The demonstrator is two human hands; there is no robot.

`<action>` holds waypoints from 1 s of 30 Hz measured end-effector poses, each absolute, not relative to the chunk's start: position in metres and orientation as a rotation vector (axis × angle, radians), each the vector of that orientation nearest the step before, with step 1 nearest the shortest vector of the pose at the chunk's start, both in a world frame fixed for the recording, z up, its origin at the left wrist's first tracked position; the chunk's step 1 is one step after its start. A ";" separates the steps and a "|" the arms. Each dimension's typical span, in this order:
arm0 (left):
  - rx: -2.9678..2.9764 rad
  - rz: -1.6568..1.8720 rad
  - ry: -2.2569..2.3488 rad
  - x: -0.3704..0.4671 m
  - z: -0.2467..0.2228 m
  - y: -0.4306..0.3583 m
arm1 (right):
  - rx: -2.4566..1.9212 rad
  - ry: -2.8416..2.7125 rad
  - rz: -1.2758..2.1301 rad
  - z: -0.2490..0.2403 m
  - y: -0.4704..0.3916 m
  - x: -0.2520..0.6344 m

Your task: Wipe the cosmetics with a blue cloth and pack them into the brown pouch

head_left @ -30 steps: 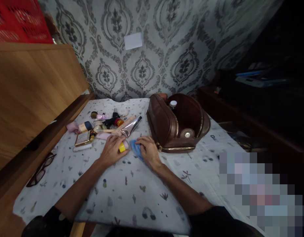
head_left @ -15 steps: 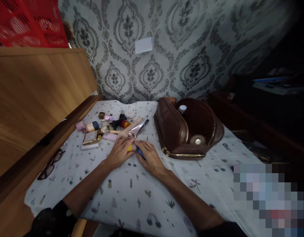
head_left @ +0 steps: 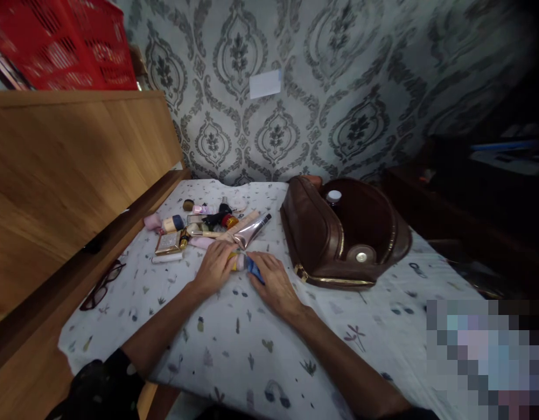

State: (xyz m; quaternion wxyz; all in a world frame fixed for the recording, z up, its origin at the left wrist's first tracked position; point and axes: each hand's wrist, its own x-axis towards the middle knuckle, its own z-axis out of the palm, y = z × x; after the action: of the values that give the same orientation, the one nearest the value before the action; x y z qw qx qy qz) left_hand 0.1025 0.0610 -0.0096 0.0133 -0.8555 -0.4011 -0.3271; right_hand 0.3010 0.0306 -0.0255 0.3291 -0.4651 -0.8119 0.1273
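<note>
My left hand [head_left: 214, 268] is closed over a small yellow item [head_left: 233, 261] on the patterned cloth. Close beside it, my right hand [head_left: 273, 283] curls round a blue item [head_left: 254, 269]; something pale shows between the two, and whether they are one object I cannot tell. Just beyond my hands lies a silvery pink tube [head_left: 252, 230] with a black cap. A pile of cosmetics spreads to its left, with a glittery compact [head_left: 168, 242], a brush [head_left: 203, 234] and a white tube [head_left: 167, 257]. An open brown bag [head_left: 311, 233] stands to the right, with a white-capped jar [head_left: 334, 196] inside.
Glasses [head_left: 103, 284] lie at the cloth's left edge. A wooden panel [head_left: 81, 140] rises on the left, with a red basket [head_left: 63, 46] above it. Patterned wallpaper [head_left: 276, 137] backs the table, and dark furniture stands at the right.
The view has shifted slightly, so everything sits further right. My hands are a little further apart, and more of the blue item and the pale part between them shows.
</note>
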 end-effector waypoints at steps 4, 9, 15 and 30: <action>-2.652 -1.029 -1.250 0.102 -0.009 0.060 | -1.210 -2.138 0.310 -0.027 0.031 0.301; -2.602 -1.033 -1.310 0.095 -0.005 0.061 | -1.206 -2.148 0.301 -0.029 0.032 0.302; -2.438 -1.018 -1.455 0.073 0.000 0.072 | -1.232 -2.158 0.321 -0.029 0.032 0.302; -1.751 -1.027 -2.016 -0.027 -0.008 0.112 | -1.242 -2.143 0.319 -0.030 0.033 0.302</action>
State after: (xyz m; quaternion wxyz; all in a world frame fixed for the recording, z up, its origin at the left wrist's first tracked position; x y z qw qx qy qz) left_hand -0.0271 0.1119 -0.0081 0.1397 -0.6060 -0.6978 -0.3555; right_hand 0.3017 0.0333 -0.0297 0.3164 -0.4716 -0.8141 0.1212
